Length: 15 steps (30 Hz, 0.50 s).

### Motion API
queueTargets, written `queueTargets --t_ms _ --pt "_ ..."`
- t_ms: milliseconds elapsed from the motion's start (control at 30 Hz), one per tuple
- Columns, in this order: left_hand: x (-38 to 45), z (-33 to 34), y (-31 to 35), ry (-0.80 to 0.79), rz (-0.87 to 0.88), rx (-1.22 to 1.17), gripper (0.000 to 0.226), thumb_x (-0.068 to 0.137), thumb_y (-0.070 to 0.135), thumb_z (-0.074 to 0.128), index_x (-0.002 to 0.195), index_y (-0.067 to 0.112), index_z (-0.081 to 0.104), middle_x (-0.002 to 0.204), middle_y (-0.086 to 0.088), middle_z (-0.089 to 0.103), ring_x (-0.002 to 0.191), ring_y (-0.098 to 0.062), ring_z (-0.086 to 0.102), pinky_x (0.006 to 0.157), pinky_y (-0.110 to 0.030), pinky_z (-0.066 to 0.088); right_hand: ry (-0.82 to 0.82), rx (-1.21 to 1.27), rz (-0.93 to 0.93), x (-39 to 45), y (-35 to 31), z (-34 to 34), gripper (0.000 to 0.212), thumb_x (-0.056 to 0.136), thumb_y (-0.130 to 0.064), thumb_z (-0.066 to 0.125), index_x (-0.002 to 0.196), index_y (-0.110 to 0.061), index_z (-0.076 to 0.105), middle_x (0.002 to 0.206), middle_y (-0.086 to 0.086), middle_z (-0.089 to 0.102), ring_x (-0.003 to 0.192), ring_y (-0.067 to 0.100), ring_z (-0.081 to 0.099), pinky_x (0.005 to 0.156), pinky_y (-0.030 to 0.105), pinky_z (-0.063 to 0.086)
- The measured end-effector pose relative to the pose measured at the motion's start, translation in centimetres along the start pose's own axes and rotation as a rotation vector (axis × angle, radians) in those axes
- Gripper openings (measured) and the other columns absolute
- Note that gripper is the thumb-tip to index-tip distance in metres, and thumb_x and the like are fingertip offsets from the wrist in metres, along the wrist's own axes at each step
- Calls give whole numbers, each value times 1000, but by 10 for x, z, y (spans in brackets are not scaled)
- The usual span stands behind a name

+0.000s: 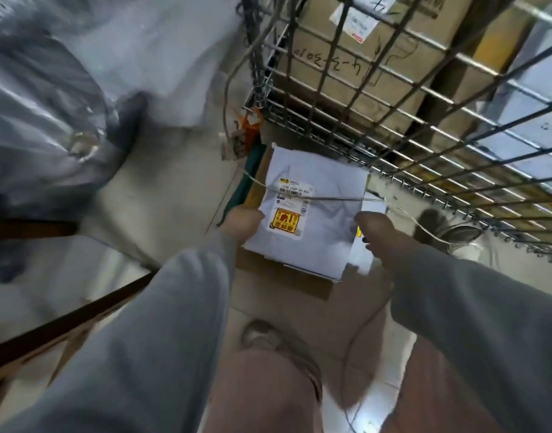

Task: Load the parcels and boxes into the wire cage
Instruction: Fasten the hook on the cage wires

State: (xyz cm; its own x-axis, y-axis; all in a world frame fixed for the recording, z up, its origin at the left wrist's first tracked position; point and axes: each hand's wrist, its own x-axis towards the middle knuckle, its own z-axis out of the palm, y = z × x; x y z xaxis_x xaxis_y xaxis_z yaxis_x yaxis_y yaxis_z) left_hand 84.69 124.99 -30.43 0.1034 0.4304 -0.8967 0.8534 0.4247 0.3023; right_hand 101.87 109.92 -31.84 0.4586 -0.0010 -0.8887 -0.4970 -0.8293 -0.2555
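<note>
Here, hands (306,226) on parcel (312,214) edges.

L bags (46,120) blurred; label (295,189) text unreadable; cage (393,98) cut by edge

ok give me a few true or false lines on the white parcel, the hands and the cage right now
1. Both hands hold the white parcel, left hand and right hand on opposite edges. True.
2. The parcel carries a yellow sticker. True.
3. The wire cage is empty. False: brown cardboard boxes show behind its mesh.
4. The parcel is already inside the cage. False: it is held outside, in front of the mesh.
5. The person wears short sleeves. False: grey sleeves reach both wrists.
</note>
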Motion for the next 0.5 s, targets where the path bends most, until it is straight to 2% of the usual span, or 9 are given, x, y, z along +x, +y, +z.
queueTargets --t_ms 67,133,167,233,300,367,400,433,500 --pt "4 8 1 -21 -28 -43 40 96 16 47 133 -2 49 134 -19 52 123 -33 49 81 -27 36 -82 59 58 -1 13 6 7 96 -19 53 93 -13 55 77 3 46 66 16 42 59 18 39" --pt "-3 14 0 -34 -42 -51 46 94 24 49 135 3 47 133 -16 52 122 -33 49 89 -29 39 -164 125 106 -4 21 11 17 92 -27 58 104 -14 57 94 5 53 83 22 50 81 30 41" --pt "-3 16 0 -49 -52 -82 52 90 31 52 135 6 48 132 -13 53 120 -33 51 95 -30 40 -162 143 101 -6 22 13 20 91 -27 60 106 -14 59 100 6 54 91 24 52 86 34 41" --pt "-6 15 -6 -60 -80 -112 68 73 46 57 131 11 54 127 -11 59 114 -32 55 101 -40 44 -123 144 71 -10 22 13 28 88 -29 65 109 -11 62 109 8 59 102 28 57 88 36 44" --pt "1 16 -21 -54 -87 -161 76 63 51 63 126 11 58 122 -10 62 110 -30 59 99 -43 47 -100 132 68 -21 23 8 37 84 -31 68 114 -9 64 117 9 63 105 29 60 89 36 48" --pt "-26 12 -11 -45 -90 -224 70 65 47 68 123 8 61 115 -10 66 103 -29 64 91 -39 52 -88 125 70 -35 22 1 24 83 -29 69 97 -10 66 114 11 64 100 29 61 89 37 49" --pt "-44 8 -3 -40 -67 -260 58 74 39 67 122 6 61 113 -11 67 97 -27 65 84 -34 54 -84 126 55 -45 19 -5 18 84 -28 69 87 -10 65 110 13 64 97 30 61 87 37 49" --pt "-61 4 5 -35 -45 -278 46 83 30 64 121 4 61 110 -12 68 90 -24 65 74 -29 52 -85 135 49 -54 17 -10 18 84 -28 70 84 -10 65 109 14 64 96 31 61 85 36 49" --pt "-91 -6 18 -16 -5 -299 33 91 21 58 119 4 62 101 -11 68 74 -18 64 60 -23 47 -86 161 18 -77 6 -23 26 82 -30 73 94 -8 67 110 13 67 97 30 64 88 36 51"
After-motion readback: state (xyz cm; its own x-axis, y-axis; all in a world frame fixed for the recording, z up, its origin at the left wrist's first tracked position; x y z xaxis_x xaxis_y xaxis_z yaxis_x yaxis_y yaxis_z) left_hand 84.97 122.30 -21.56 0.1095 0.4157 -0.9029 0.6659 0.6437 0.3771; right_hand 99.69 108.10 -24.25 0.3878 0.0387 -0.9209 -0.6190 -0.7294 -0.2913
